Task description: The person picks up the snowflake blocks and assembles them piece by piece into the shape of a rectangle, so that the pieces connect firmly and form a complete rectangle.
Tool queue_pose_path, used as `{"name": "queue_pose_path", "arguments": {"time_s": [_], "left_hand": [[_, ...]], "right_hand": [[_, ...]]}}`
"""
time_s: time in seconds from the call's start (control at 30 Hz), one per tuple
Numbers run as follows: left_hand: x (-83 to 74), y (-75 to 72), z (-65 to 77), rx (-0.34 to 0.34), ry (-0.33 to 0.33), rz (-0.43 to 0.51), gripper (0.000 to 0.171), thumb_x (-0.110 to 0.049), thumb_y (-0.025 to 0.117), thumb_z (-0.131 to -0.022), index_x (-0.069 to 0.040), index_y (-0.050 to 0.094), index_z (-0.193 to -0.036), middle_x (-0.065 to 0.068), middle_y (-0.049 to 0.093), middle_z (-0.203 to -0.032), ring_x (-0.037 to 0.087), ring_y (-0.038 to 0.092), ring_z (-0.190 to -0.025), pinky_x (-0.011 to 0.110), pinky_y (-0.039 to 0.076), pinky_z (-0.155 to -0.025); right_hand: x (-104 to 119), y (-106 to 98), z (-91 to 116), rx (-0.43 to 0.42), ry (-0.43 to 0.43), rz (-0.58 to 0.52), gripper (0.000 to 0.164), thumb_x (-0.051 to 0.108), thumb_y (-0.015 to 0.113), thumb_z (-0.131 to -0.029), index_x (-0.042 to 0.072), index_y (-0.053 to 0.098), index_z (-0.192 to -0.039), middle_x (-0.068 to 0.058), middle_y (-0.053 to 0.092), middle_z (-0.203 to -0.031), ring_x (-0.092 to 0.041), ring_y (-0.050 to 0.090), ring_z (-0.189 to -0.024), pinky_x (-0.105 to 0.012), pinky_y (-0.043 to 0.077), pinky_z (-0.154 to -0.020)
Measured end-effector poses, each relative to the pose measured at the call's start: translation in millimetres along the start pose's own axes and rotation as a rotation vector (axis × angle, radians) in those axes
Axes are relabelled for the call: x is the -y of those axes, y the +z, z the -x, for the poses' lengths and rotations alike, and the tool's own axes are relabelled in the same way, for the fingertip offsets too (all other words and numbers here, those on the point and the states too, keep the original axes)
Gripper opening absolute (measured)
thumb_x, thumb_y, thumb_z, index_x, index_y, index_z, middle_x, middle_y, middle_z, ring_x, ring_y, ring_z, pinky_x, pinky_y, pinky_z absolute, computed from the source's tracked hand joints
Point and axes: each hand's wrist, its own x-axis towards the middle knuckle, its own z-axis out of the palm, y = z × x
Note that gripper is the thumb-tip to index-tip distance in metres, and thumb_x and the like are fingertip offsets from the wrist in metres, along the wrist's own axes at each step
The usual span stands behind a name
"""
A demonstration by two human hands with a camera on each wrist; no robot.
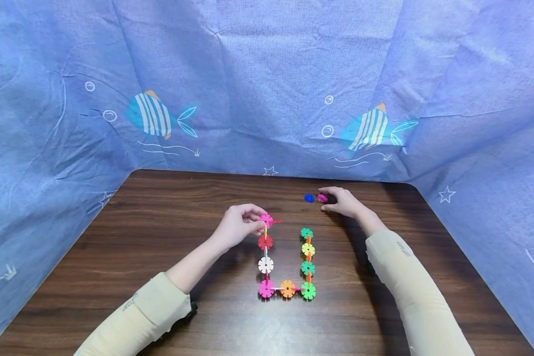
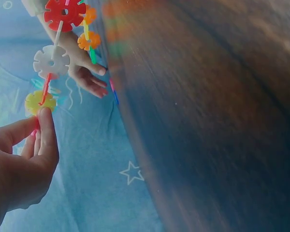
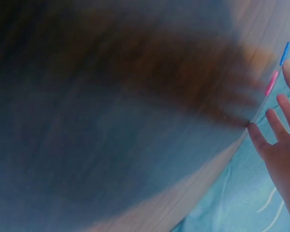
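Note:
Slotted plastic discs join edge to edge in a U-shaped chain on the table. My left hand [image 1: 240,226] pinches the pink disc [image 1: 266,220] at the top of the chain's left side; a red disc [image 1: 278,221] seen edge-on juts right from it. Below come a red disc [image 1: 265,242] and a white disc [image 1: 266,265]. An orange disc [image 1: 288,289] is in the bottom row, and a green disc [image 1: 306,233] tops the right side. My right hand [image 1: 343,201], fingers spread, is beside a loose magenta disc [image 1: 322,198]; a blue disc [image 1: 309,198] lies just left of that.
The dark wooden table [image 1: 160,198] carries everything. A blue curtain [image 1: 267,89] with printed fish hangs behind its far edge and along both sides. Both forearms wear pale sleeves [image 1: 409,272].

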Motion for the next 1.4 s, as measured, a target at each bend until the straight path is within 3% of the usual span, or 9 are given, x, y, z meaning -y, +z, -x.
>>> {"name": "queue_pose_path", "arguments": {"time_s": [0.17,0.57,0.8,0.97,1.1,1.23,1.4], "left_hand": [[0.6,0.1,-0.1,-0.003,-0.016,0.007,0.022,0.003,0.067,-0.084,0.008,0.064,-0.105,0.024,0.067,-0.089,0.019,0.068,-0.069,0.04,0.057,-0.068],[0.8,0.8,0.1,-0.002,-0.023,0.012,0.022,0.001,0.067,-0.084,0.007,0.064,-0.105,0.023,0.068,-0.088,0.021,0.068,-0.069,0.039,0.057,-0.068],[2.2,1.6,0.4,0.006,-0.025,0.02,0.022,0.0,0.067,-0.085,0.008,0.064,-0.106,0.024,0.068,-0.088,0.024,0.068,-0.069,0.04,0.057,-0.068],[1.2,1.1,0.6,0.001,-0.046,0.024,0.021,0.002,0.066,-0.085,0.007,0.064,-0.105,0.023,0.068,-0.088,0.019,0.067,-0.067,0.037,0.057,-0.067],[1.7,1.9,0.1,-0.001,-0.042,0.026,0.023,0.002,0.066,-0.085,0.009,0.064,-0.106,0.026,0.067,-0.09,0.023,0.068,-0.07,0.041,0.057,-0.069],[2.2,2.0,0.1,-0.004,-0.044,0.025,0.023,0.002,0.066,-0.085,0.009,0.063,-0.106,0.026,0.067,-0.09,0.022,0.068,-0.069,0.044,0.056,-0.07],[1.0,2.1,-0.3,-0.013,-0.051,0.019,0.022,0.001,0.068,-0.084,0.007,0.064,-0.104,0.023,0.068,-0.09,0.017,0.067,-0.067,0.037,0.057,-0.068]], "right_hand": [[-0.6,0.2,-2.2,0.033,0.061,-0.005,0.05,0.013,0.07,-0.085,0.002,0.053,-0.13,-0.02,0.058,-0.126,-0.036,0.052,-0.118,-0.051,0.039,-0.099],[1.5,2.6,-3.0,-0.034,0.074,-0.039,0.026,0.004,0.072,-0.08,0.001,0.066,-0.106,-0.013,0.067,-0.096,-0.029,0.06,-0.095,-0.046,0.045,-0.088],[5.1,5.3,0.1,-0.094,0.002,-0.043,0.027,0.001,0.077,-0.075,0.0,0.066,-0.1,-0.012,0.062,-0.086,-0.023,0.057,-0.078,-0.037,0.047,-0.072],[13.2,6.0,0.9,-0.119,-0.022,-0.132,0.029,-0.006,0.074,-0.075,-0.004,0.063,-0.102,-0.013,0.064,-0.083,-0.021,0.062,-0.073,-0.03,0.052,-0.065],[21.8,4.1,2.3,-0.132,0.0,-0.209,0.03,-0.01,0.07,-0.077,-0.007,0.061,-0.105,-0.016,0.065,-0.08,-0.022,0.063,-0.068,-0.023,0.053,-0.056],[31.4,0.7,4.4,-0.158,0.006,-0.219,0.024,-0.008,0.068,-0.08,-0.005,0.064,-0.103,-0.016,0.066,-0.08,-0.025,0.064,-0.066,-0.024,0.052,-0.054],[40.6,-5.3,7.5,-0.218,0.004,-0.172,0.013,0.001,0.072,-0.081,0.001,0.068,-0.093,-0.01,0.068,-0.078,-0.02,0.064,-0.066,-0.023,0.051,-0.055]]}}
